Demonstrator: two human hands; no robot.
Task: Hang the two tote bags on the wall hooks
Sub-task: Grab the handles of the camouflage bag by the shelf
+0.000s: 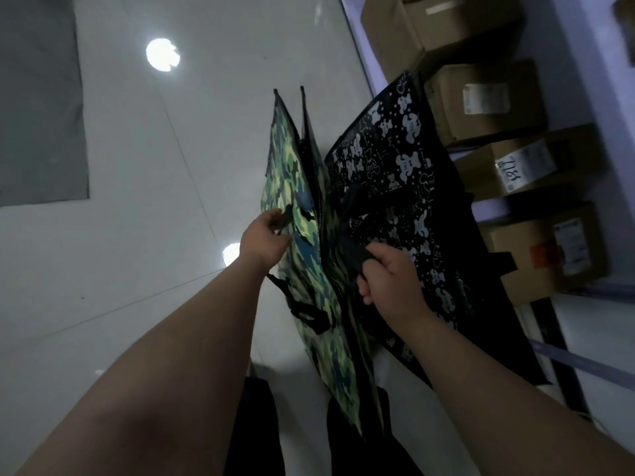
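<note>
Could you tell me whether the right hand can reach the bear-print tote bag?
Probably yes: the bear-print tote bag lies unobstructed beside the right hand, though its fingers grip a black strap.

A white label [522, 166] on one cardboard box [488, 187] bore handwritten digits, turned sideways, that looked like 7781 but were not certain, while the printed labels [485, 97] on the neighbouring boxes [446, 111] were too blurred to read.

Green-and-blue camouflage tote bag [292, 187]; black tote bag [395, 159] with white bear print; brown cardboard boxes [488, 101].
</note>
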